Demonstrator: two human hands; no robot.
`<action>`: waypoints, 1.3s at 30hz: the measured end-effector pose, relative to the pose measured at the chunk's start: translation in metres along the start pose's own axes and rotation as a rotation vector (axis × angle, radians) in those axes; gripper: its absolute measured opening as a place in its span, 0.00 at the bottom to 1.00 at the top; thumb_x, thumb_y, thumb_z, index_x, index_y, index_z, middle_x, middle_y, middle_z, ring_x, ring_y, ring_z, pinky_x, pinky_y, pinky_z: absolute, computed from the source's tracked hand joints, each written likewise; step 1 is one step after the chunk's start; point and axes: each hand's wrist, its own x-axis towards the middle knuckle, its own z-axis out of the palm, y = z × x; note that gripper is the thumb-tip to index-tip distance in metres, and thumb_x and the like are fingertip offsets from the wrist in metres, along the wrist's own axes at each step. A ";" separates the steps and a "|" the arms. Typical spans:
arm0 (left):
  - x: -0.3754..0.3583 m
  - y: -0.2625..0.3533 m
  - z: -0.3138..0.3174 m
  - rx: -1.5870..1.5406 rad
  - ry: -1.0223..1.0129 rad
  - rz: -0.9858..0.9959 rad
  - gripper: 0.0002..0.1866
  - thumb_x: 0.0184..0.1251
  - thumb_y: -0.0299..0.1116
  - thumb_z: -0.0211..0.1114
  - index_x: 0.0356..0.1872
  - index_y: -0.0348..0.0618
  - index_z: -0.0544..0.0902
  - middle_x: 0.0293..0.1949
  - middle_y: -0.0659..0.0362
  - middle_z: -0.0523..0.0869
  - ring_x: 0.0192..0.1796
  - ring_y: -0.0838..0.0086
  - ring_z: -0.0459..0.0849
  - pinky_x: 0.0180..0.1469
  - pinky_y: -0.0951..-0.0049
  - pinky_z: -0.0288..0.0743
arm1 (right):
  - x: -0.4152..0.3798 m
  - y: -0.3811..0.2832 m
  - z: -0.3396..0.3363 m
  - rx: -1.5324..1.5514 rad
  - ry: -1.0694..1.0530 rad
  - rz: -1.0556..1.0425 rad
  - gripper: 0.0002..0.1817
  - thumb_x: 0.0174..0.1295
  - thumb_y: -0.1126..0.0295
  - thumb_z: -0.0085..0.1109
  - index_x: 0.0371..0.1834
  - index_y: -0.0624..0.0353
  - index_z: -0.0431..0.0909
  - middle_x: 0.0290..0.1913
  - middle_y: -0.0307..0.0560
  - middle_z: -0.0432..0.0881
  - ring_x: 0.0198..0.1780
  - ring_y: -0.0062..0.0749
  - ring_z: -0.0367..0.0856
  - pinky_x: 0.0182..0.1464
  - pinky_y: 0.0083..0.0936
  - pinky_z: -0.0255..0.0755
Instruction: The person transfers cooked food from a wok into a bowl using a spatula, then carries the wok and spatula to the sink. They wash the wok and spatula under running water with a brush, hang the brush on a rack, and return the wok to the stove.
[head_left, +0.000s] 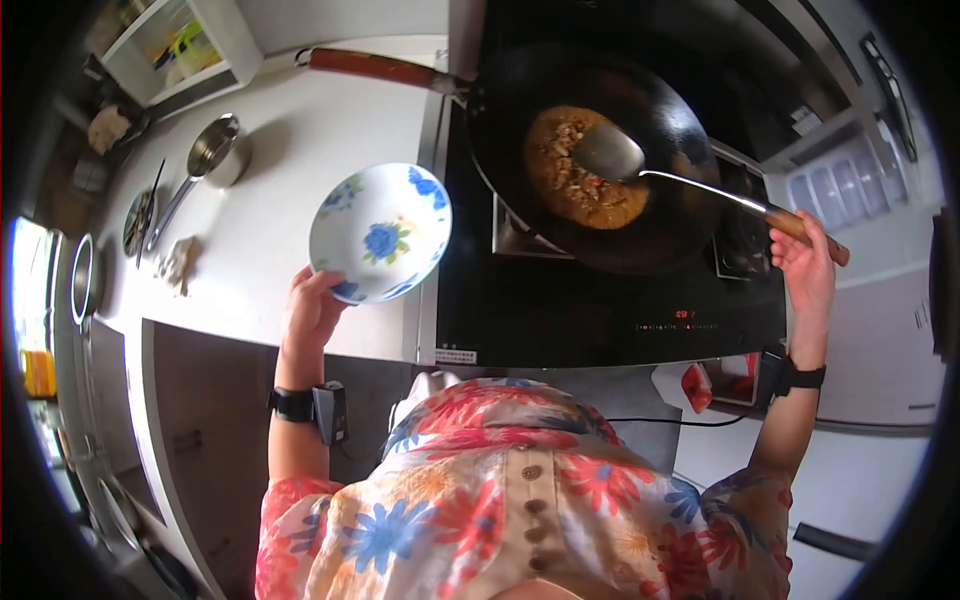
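Note:
My left hand [317, 305] grips the lower left rim of a white plate [400, 262] with blue flowers. The plate is above the counter, near the cooktop's left edge, and its inner face shows no food. My right hand [803, 254] is closed on the wooden handle of a metal ladle [610, 153]. The ladle's bowl is over the brown, saucy minced food [570, 190] inside a black wok [680, 120]. The wok stands on the black cooktop [560, 320], its red-brown handle pointing left.
On the white counter [265, 220] stand a metal saucepan [222, 155], a small bowl [138, 222] with a dark stick across it, and a crumpled white cloth [177, 265]. An open shelf [235, 60] is at the upper left. Red lit digits show near the cooktop's front edge.

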 end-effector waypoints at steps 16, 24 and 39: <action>-0.036 0.052 -0.007 0.144 0.036 0.024 0.16 0.53 0.21 0.51 0.45 0.27 0.74 0.42 0.49 0.80 0.43 0.65 0.80 0.47 0.66 0.75 | 0.036 -0.025 0.008 -0.151 -0.143 -0.111 0.17 0.62 0.62 0.50 0.47 0.62 0.70 0.32 0.51 0.81 0.28 0.26 0.80 0.28 0.16 0.70; -0.047 0.065 0.006 0.163 0.038 0.084 0.16 0.54 0.22 0.51 0.45 0.27 0.74 0.42 0.50 0.80 0.45 0.66 0.79 0.50 0.69 0.71 | 0.059 -0.070 0.003 -0.381 -0.137 -0.004 0.18 0.57 0.56 0.56 0.43 0.57 0.74 0.28 0.47 0.80 0.19 0.19 0.77 0.23 0.10 0.67; -0.054 0.065 0.028 0.187 -0.099 0.293 0.16 0.55 0.25 0.53 0.44 0.27 0.73 0.40 0.50 0.80 0.42 0.67 0.81 0.47 0.70 0.74 | -0.066 0.168 0.050 0.590 0.042 0.049 0.13 0.60 0.61 0.54 0.44 0.56 0.76 0.36 0.51 0.82 0.33 0.32 0.83 0.33 0.21 0.75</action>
